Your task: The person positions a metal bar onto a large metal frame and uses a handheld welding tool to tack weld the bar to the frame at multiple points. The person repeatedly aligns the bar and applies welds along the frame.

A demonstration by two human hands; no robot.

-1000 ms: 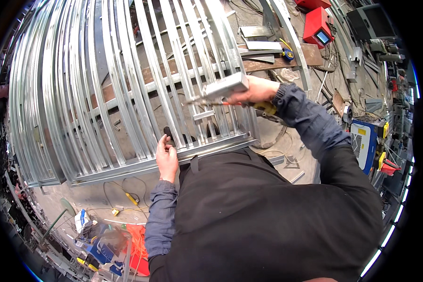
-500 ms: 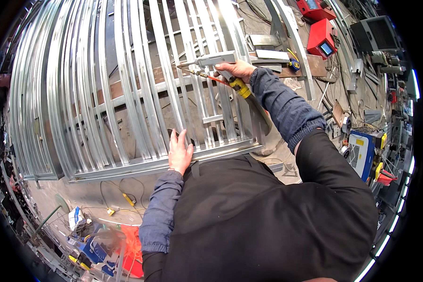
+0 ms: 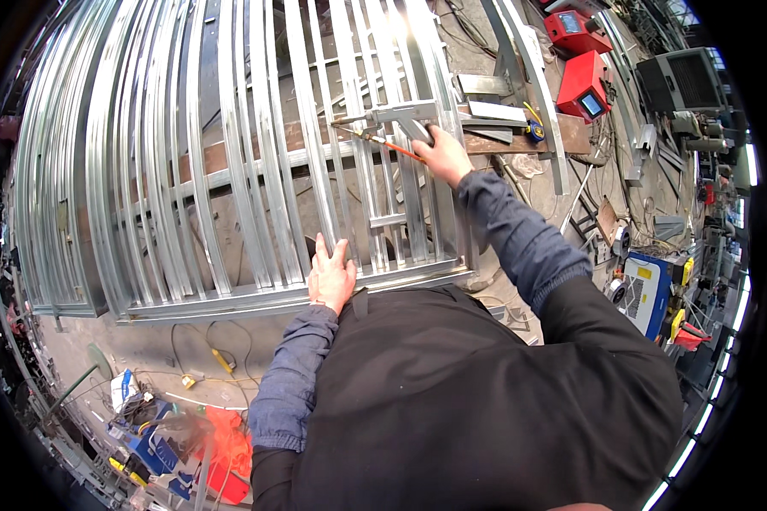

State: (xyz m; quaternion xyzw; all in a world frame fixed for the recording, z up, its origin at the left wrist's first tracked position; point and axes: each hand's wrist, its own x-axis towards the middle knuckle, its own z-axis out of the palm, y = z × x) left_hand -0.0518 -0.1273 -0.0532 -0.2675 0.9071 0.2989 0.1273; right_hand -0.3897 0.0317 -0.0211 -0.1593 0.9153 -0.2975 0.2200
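My right hand [image 3: 446, 157] is closed round the grip of a grey handheld welding gun [image 3: 403, 111]. The gun lies level above the metal bars, its thin nozzle [image 3: 349, 120] toward the left. An orange-red hose and brass fittings [image 3: 375, 139] run beneath the barrel. Whether the tip touches a bar I cannot tell. At the near edge of a shiny metal frame [image 3: 222, 307], my left hand [image 3: 331, 277] lies with fingers stretched out, touching the end of a long upright bar [image 3: 312, 145]. Blue-grey sleeves cover both forearms.
More bars are stacked at the left [image 3: 47, 170]. On the right lie metal offcuts [image 3: 496, 111], a tape measure [image 3: 534, 130] and a red machine with a screen [image 3: 584, 85]. A blue-and-white machine [image 3: 648, 289] stands lower right. Cables [image 3: 217, 353] cross the floor below the frame.
My right hand and the welding gun have shifted slightly right and down in view. The yellow part below the grip no longer shows. My left hand stays at the frame's edge.
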